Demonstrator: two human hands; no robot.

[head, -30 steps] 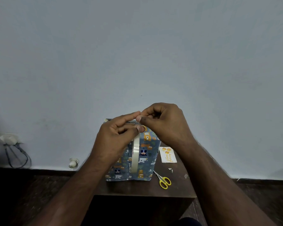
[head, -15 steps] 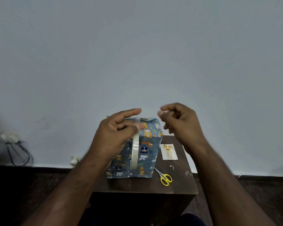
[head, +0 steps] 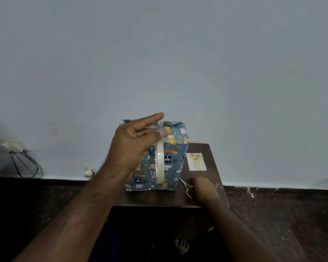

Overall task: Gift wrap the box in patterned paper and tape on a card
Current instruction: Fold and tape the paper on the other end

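The box point(head: 175, 148), wrapped in blue paper with animal prints, stands upright on a small dark wooden table point(head: 159, 199). My left hand point(head: 134, 142) holds a roll of clear tape point(head: 159, 163) against the box's near face. Its thumb pinches the top of the roll and its index finger points out over the box top. My right hand point(head: 204, 188), blurred, is down on the table over the handles of the yellow scissors point(head: 187, 189), beside the box's right bottom corner. A white card point(head: 196, 161) with gold print lies flat to the right of the box.
The table stands against a pale wall. A wall socket with dangling cables point(head: 17, 154) and a small white plug point(head: 89, 172) are at the left. Small scraps point(head: 217, 185) lie near the table's right edge. A bare foot point(head: 181, 245) shows under the table.
My right hand left the top of the box, swung right and dropped to the scissors on the table. My left hand kept hold of the tape roll at the box.
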